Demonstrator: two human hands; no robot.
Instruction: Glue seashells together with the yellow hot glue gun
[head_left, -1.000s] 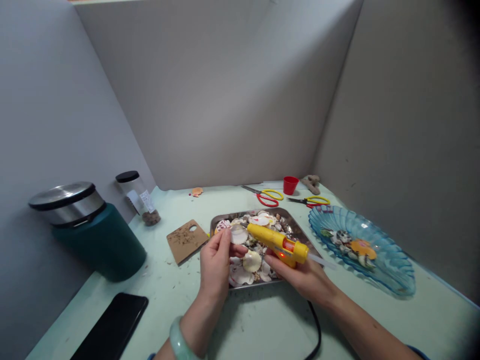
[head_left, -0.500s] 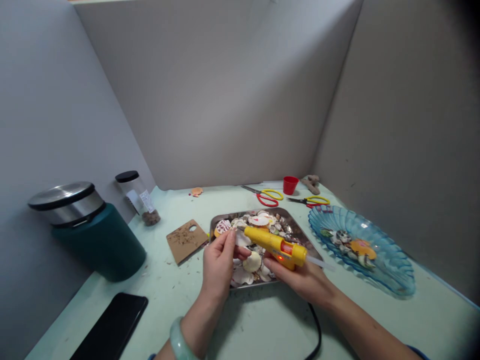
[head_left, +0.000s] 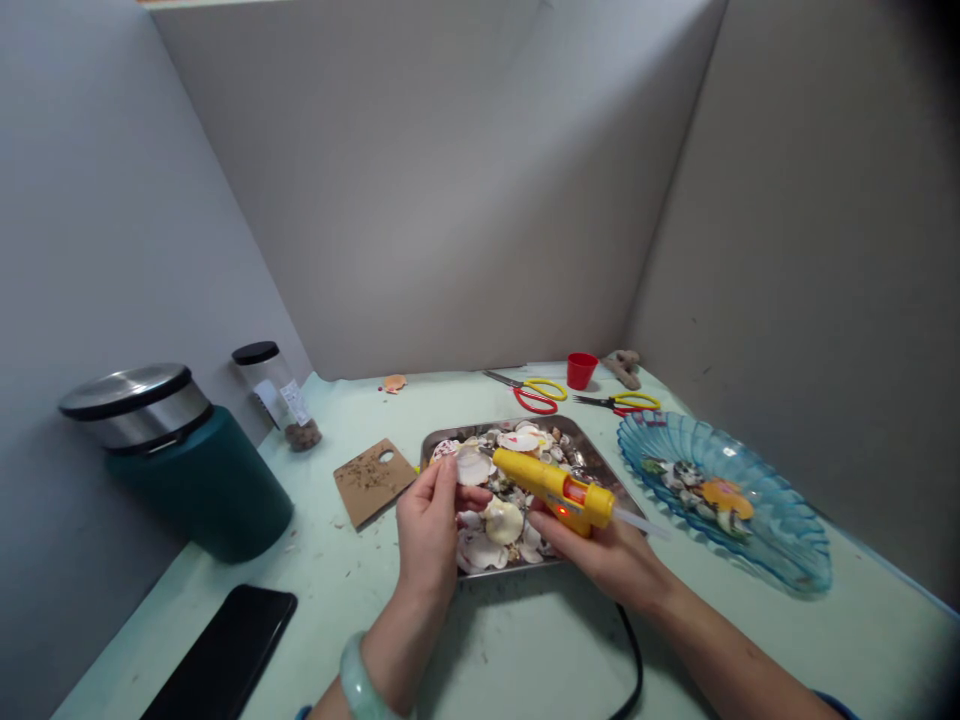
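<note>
My right hand (head_left: 600,552) is wrapped round the grip of a yellow hot glue gun (head_left: 551,482), which has a small orange light lit and a clear glue stick poking out of its back. The metal nozzle points left over a metal tray (head_left: 592,450) of seashells (head_left: 504,521). Thumb and forefinger of my left hand (head_left: 433,520) are pinched together at the tray's left side, just left of the nozzle. Whatever they hold is too small or hidden to make out. Behind those fingertips lies a whitish shell (head_left: 474,466).
Left stand a teal flask (head_left: 199,480), a lidded jar (head_left: 277,395), a brown card (head_left: 373,482) and a black phone (head_left: 221,650). Behind the tray are two pairs of scissors (head_left: 536,390) and a red cup (head_left: 581,371). A blue dish (head_left: 787,510) with shells is right; a black cord (head_left: 634,660) runs below.
My left hand has drawn slightly left and down, away from the nozzle, so more of the whitish shell shows. The glue gun has shifted a little to the right.
</note>
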